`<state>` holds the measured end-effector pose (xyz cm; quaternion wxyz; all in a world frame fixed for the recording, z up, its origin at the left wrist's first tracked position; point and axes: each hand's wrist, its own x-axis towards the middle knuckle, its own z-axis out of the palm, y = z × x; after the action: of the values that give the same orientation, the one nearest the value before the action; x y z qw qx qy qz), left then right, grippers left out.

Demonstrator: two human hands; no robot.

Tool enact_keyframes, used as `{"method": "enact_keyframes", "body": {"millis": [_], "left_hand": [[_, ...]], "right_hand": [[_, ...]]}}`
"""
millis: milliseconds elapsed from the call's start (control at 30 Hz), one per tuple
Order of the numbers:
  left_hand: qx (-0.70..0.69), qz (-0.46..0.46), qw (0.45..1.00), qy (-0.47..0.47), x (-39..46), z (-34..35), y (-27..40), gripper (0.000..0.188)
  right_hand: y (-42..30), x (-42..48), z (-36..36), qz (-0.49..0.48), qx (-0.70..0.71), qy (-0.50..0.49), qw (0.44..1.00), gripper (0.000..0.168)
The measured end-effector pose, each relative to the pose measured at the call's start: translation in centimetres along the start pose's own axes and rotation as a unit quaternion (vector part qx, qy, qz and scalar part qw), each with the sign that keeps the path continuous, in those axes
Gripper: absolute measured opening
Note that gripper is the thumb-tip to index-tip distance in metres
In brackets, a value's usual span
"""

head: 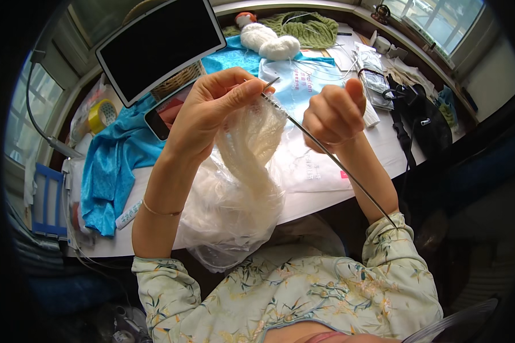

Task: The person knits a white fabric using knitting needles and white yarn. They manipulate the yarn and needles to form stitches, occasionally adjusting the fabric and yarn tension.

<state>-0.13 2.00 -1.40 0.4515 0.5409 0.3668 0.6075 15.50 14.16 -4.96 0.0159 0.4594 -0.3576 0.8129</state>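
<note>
My left hand point(216, 100) pinches the top of a cream knitted piece point(255, 141) and the end of a long metal knitting needle point(341, 165) that carries a row of stitches. A second needle tip point(273, 82) crosses it by my left thumb. From there the long needle slants down to the right, its far end over my right sleeve. My right hand point(332, 113) is raised behind the needle with its fingers curled; whether it holds a strand of yarn is not visible. The knitting hangs into a clear plastic bag point(236, 223) at the table's front edge.
A tablet point(161, 47) stands at the back left by a wicker basket point(178, 79); a phone point(156, 122) lies near my left wrist. Blue cloth point(111, 171), white yarn point(279, 47), green knitting point(311, 30), a printed plastic bag point(322, 173) and a black bag point(429, 120) surround my hands.
</note>
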Motion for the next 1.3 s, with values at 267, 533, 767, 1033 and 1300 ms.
{"method": "enact_keyframes", "body": {"millis": [267,533,767,1033,1300], "left_hand": [[-0.027,0.012,1.000,-0.005,-0.9,0.5,-0.4,0.018],[0.023,0.106,0.994,0.013,-1.6,0.4,-0.3,0.017],[0.040,0.071,0.997,0.002,-1.7,0.2,0.0,0.016],[0.043,0.035,0.998,-0.026,-1.7,0.2,0.0,0.017],[0.093,0.089,0.992,-0.013,-1.5,-0.1,-0.3,0.017]], "right_hand": [[-0.4,4.4,2.9,-0.159,-0.505,0.254,0.809,0.016],[0.9,2.6,2.4,-0.036,-0.878,0.086,0.469,0.051],[1.5,1.5,2.9,-0.101,-0.920,0.140,0.353,0.019],[1.1,0.1,2.8,-0.130,-0.910,0.171,0.355,0.030],[1.0,-0.2,2.8,-0.127,-0.899,0.187,0.376,0.034]]}}
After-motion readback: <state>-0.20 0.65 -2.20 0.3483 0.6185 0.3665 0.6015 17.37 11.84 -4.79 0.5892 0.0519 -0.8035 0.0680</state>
